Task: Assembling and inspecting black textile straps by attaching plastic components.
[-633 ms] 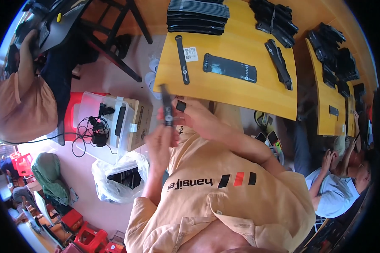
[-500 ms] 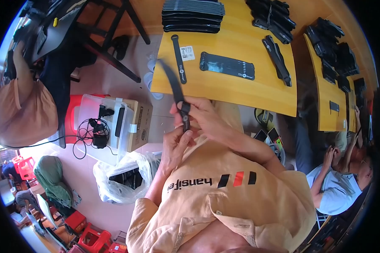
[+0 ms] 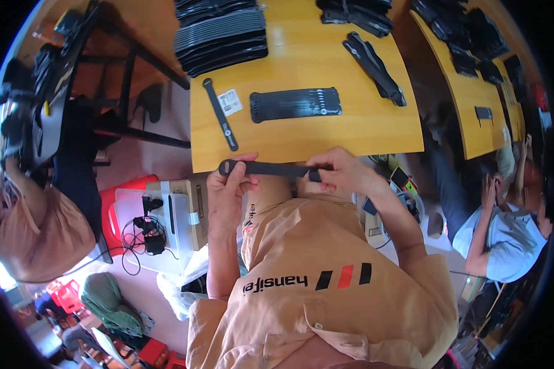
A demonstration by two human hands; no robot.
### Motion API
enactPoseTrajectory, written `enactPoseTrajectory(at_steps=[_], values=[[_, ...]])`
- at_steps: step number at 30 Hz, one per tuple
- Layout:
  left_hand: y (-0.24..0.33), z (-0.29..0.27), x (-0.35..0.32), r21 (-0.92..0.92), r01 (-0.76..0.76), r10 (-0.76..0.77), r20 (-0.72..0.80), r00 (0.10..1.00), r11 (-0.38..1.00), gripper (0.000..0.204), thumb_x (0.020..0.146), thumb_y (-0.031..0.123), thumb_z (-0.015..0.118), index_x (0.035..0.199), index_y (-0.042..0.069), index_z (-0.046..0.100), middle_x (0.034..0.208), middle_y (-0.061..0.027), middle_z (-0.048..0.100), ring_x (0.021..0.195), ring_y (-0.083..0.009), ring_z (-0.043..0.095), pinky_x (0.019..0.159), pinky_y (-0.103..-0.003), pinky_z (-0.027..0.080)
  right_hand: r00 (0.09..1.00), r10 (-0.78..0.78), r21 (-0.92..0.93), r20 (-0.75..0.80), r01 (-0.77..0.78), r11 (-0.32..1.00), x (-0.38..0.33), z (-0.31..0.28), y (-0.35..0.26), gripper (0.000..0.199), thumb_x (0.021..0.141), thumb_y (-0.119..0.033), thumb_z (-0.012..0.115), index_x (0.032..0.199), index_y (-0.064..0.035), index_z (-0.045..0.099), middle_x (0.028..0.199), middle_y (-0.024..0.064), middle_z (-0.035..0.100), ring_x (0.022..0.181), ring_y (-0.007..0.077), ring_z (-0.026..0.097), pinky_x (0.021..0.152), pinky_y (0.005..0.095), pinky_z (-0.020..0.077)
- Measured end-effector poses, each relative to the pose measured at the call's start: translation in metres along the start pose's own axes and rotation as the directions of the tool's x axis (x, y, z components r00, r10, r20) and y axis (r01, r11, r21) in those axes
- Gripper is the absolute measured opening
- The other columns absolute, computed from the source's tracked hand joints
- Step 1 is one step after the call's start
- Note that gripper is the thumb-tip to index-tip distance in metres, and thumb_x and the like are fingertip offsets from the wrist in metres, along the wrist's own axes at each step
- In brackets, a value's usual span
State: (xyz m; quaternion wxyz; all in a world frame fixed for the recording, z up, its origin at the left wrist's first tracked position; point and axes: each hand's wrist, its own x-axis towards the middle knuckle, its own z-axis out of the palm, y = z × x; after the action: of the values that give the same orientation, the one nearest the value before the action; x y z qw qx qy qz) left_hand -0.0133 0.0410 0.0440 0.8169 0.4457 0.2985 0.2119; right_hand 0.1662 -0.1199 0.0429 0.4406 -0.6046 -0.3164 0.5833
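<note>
A black strap [image 3: 274, 168] with a rounded, slotted end is stretched level between my hands, just off the front edge of the table. My left hand [image 3: 229, 187] pinches the rounded end, thumb on top. At the other end, my right hand [image 3: 346, 173] grips a folded part of the strap. On the table, a single similar strap [image 3: 220, 117] lies beside a small white label [image 3: 230, 102]. A flat pack of black straps [image 3: 295, 104] lies to the right of them, and a folded strap bundle [image 3: 375, 72] farther right.
Stacked black strap packs [image 3: 223, 43] stand at the back left of the yellow table [image 3: 326, 138], with more bundles [image 3: 356, 15] behind. Lower left are a clear plastic bin [image 3: 177, 237] with cables and a cardboard box [image 3: 198, 212]. Co-workers [image 3: 501, 237] sit at both sides.
My hands have moved apart, drawing the strap from a dangling, upright hold into a level stretch. My left hand now holds its rounded end. The view has shifted, so the table sits farther left.
</note>
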Motion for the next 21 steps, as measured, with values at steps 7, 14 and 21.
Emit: enactPoseTrajectory(at_steps=[7, 14, 21], values=[[-0.014, 0.004, 0.049, 0.223, 0.027, -0.021, -0.032, 0.999, 0.975, 0.019, 0.083, 0.002, 0.058, 0.100, -0.003, 0.060, 0.084, -0.0087, 0.062, 0.065, -0.0119, 0.061, 0.059, -0.021, 0.052, 0.942, -0.007, 0.196, -0.335, 0.077, 0.978, -0.011, -0.058, 0.031, 0.029, 0.078, 0.008, 0.038, 0.097, 0.0051, 0.060, 0.072, 0.0075, 0.060, 0.059, 0.0119, 0.059, 0.056, 0.0214, 0.0489], [-0.029, 0.009, 0.088, 0.398, -0.006, 0.052, -0.106, 0.993, 0.917, 0.013, 0.081, 0.001, 0.061, 0.093, -0.003, 0.061, 0.079, -0.0070, 0.062, 0.066, -0.0112, 0.061, 0.058, -0.020, 0.049, 0.735, -0.025, 0.237, -0.677, 0.250, 0.939, 0.015, -0.068, 0.061, 0.012, 0.082, -0.008, 0.061, 0.090, 0.0011, 0.064, 0.071, 0.0051, 0.062, 0.060, 0.0083, 0.058, 0.056, 0.0189, 0.0475], [-0.050, -0.001, 0.111, 0.571, -0.088, 0.206, -0.145, 0.968, 0.816, 0.008, 0.079, 0.003, 0.064, 0.087, 0.001, 0.065, 0.069, 0.0004, 0.058, 0.054, -0.0039, 0.049, 0.047, -0.017, 0.037, 0.675, -0.086, 0.148, -0.732, 0.282, 0.948, 0.031, -0.070, 0.079, 0.013, 0.085, -0.003, 0.055, 0.093, 0.0015, 0.064, 0.084, 0.0041, 0.057, 0.063, 0.0060, 0.053, 0.050, 0.0163, 0.0431]])
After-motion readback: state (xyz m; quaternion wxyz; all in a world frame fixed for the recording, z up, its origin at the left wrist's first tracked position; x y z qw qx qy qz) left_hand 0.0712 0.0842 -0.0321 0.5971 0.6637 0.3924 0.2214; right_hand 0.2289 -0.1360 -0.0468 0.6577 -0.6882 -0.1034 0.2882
